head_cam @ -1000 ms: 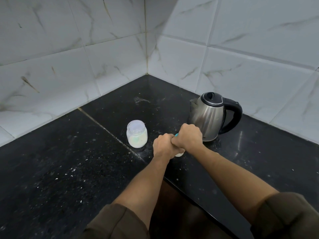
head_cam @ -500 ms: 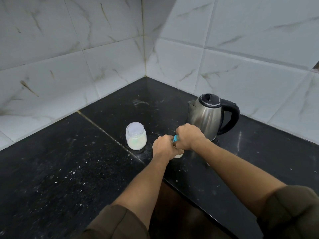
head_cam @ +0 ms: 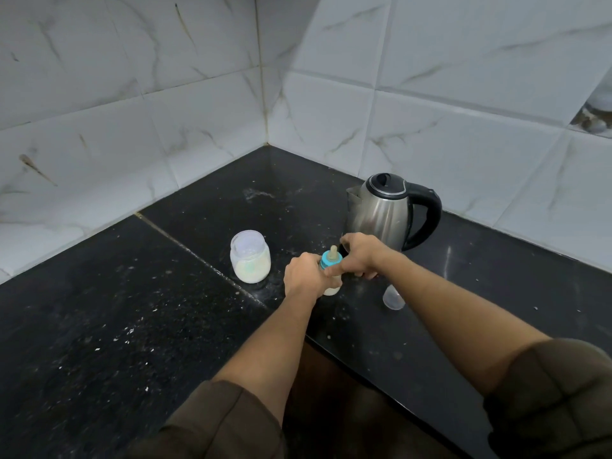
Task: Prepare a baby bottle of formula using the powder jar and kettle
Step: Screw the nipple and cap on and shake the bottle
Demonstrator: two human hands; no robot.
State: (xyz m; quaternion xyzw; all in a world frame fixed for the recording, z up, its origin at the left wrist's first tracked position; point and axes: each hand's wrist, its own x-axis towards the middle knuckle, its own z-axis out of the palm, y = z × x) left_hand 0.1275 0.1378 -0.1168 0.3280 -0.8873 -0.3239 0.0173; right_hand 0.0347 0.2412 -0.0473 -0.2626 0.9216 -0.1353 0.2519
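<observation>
gripping the pale lower body of the baby bottle [head_cam: 330, 261] with the left hand [head_cam: 304, 276], fingers curled round it and hiding most of it. pinching the bottle's teal collar with the right hand [head_cam: 364, 256], index finger laid across the near side of the ring, other fingers bent over the far side. keeping the bottle upright, tan teat poking up between the two hands, base apparently down on the black stone of the bench [head_cam: 132, 309], close to the inside corner of its front edge. just left of the left hand, apart from it: a clear powder jar [head_cam: 250, 256] with a translucent top, pale powder filling its lower half, beside the light seam that crosses the stone. behind the right hand, toward the bench's right-hand wall edge: a steel kettle [head_cam: 381, 215], black lid down, spout to the left, black handle to the right; cannot tell whether touching the hand or only overlapping it in view. on the near side of the right wrist, on the stone: a small clear cap [head_cam: 393, 298], partly hidden by the forearm. white specks strewn over the dark surface. white veined wall tiles [head_cam: 165, 94] rising from both back edges, meeting at the far corner.
</observation>
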